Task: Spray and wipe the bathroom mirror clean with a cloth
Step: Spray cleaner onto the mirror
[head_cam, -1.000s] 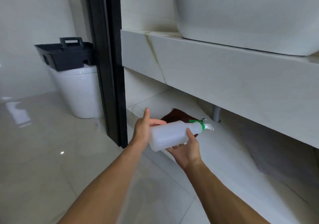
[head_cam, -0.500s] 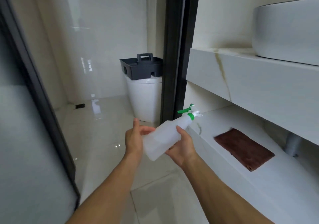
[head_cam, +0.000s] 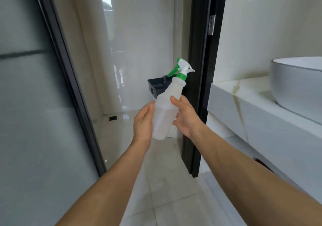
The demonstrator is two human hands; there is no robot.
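spray bottle [head_cam: 166, 109]: translucent white, green trigger and collar, nearly upright, tilted right at top, held mid-air between both hands in front of black door frame [head_cam: 200, 79]
right hand [head_cam: 187, 116]: fingers curled round bottle body, thumb on its front
left hand [head_cam: 143, 123]: fingers straight, palm flat against bottle's left side
sink basin [head_cam: 296, 86]: white, on marble surface [head_cam: 244, 103] at right
caddy [head_cam: 156, 86]: dark, behind bottle

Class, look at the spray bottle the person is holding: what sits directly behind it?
Behind the spray bottle is a dark caddy; only its left part shows. The bottle covers the rest of it and whatever it rests on. Its contents cannot be seen.
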